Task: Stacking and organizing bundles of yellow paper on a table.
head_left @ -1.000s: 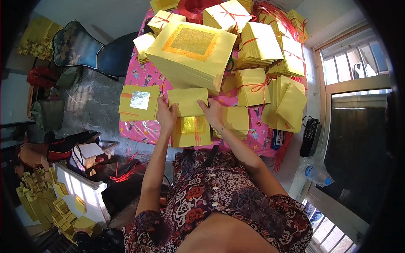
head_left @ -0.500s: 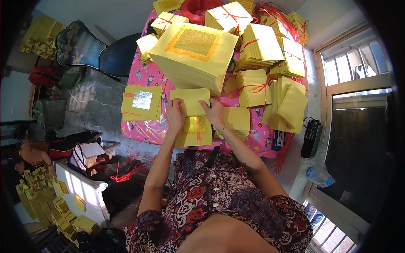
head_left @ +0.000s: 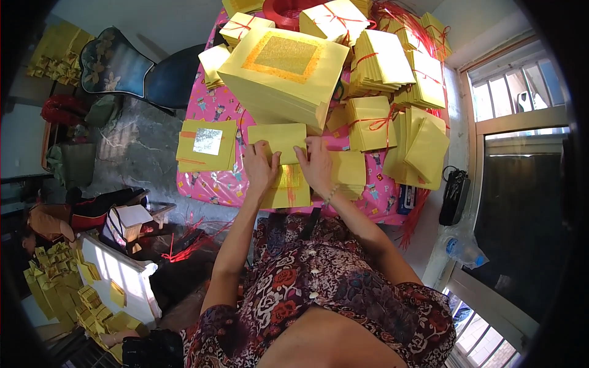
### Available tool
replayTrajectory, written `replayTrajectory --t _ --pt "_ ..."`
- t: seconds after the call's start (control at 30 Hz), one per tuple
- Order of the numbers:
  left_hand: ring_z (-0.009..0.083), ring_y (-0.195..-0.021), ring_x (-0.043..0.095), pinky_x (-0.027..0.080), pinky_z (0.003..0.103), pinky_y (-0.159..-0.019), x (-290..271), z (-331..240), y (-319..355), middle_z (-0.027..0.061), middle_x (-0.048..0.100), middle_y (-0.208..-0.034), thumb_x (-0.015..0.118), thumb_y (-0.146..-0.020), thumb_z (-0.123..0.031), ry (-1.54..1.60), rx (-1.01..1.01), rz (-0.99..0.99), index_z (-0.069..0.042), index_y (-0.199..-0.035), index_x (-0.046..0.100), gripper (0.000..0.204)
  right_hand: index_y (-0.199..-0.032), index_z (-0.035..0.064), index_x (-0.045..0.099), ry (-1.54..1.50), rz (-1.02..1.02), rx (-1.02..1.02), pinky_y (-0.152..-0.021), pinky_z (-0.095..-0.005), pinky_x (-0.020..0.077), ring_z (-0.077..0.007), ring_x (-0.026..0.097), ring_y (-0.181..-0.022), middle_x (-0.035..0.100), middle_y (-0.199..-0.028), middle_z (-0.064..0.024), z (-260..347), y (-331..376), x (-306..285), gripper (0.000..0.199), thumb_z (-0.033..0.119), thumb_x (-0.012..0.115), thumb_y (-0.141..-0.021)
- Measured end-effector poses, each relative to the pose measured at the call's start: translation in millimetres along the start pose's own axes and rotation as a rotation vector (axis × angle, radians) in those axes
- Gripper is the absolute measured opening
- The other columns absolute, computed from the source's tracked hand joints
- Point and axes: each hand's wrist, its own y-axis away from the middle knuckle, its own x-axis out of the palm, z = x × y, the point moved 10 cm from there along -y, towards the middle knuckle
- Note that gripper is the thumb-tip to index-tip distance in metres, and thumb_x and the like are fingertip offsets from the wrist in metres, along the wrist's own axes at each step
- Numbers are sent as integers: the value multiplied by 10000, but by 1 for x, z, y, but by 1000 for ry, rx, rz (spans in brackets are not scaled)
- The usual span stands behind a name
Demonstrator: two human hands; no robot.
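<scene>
A yellow paper sheet (head_left: 279,136), apparently folded over, lies between my two hands at the near side of a tall stack of yellow paper (head_left: 270,98). My left hand (head_left: 261,168) grips its left part, fingers curled over the surface and thumb toward the middle. At its right part my right hand (head_left: 317,165) holds on the same way. Below, partly hidden by my hands, is another yellow sheet (head_left: 288,196) with a shiny gold square and orange marks. A pile of folded yellow papers (head_left: 348,175) sits right beside my right wrist.
Yellow sheets with a silver square (head_left: 207,141) lie to the left on the pink tablecloth (head_left: 215,187). Yellow bundles tied with red string (head_left: 371,126) crowd the right and back, near a red basin (head_left: 282,15). A chair (head_left: 116,64) stands left; a window is right.
My right hand has shifted slightly, its fingers now curled over the sheet instead of at its right edge. My left thumb has moved inward along the sheet.
</scene>
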Motion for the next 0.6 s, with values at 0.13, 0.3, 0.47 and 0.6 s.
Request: replayTrajectory --t 0.13,0.3,0.47,0.6 --pt "389 -967 533 434 476 -808 -1 -1 3 205 533 -1038 740 -819 -262 2 15 -15 -42 -1167 540 457 -881 57 578 134 273 -360 -670 -415 493 -299 607 -788 590 -819 -94 26 26 36 143 144 687 -846" --pt "390 -962 526 433 466 -809 -6 -4 6 208 526 -1042 738 -830 -284 5 40 -40 -46 -1179 538 468 -868 60 572 10 362 -107 -700 -424 508 -303 621 -826 605 -829 -98 -4 27 43 158 173 682 -851" --pt "378 -981 513 426 460 -834 -7 1 7 196 514 -1060 754 -826 -268 143 87 22 -45 -1219 531 503 -870 54 578 -21 401 -49 -673 -428 501 -308 625 -806 613 -816 -106 -8 21 42 192 195 704 -840" --pt "362 -986 504 425 450 -861 -2 4 9 192 492 -1082 781 -806 -262 85 108 61 -73 -1234 548 523 -867 51 575 4 475 50 -641 -428 490 -309 624 -750 619 -801 -105 -11 20 48 226 219 722 -832"
